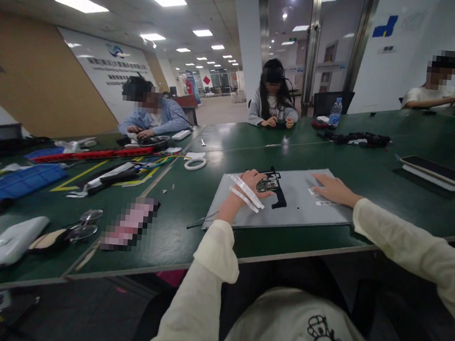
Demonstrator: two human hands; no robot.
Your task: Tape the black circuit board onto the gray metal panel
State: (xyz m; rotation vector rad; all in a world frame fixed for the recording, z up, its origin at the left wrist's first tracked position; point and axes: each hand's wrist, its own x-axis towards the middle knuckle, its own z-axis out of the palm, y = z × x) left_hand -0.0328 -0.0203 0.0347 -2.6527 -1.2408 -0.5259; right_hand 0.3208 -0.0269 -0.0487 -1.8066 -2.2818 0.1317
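A flat grey panel (298, 219) lies near the table's front edge. On it sit a green circuit board (269, 183) and a black bracket-like part (279, 199). My left hand (250, 183) is at the board's left side, thumb and fingers apart around its edge. White strips (247, 193) with printed marks lie across the back of that hand and wrist. Over the panel's right end, my right hand (335, 189) lies flat with its fingers stretched out. White labels (324, 203) show beneath and beside it.
Left of the panel are a pink pixelated item (131, 224), glasses (85, 226), a white device (8, 244), a blue tray (23, 180) and a tape roll (195, 163). A phone-like device (438, 172) lies at right. Several people sit around the table, beyond a water bottle (335, 113).
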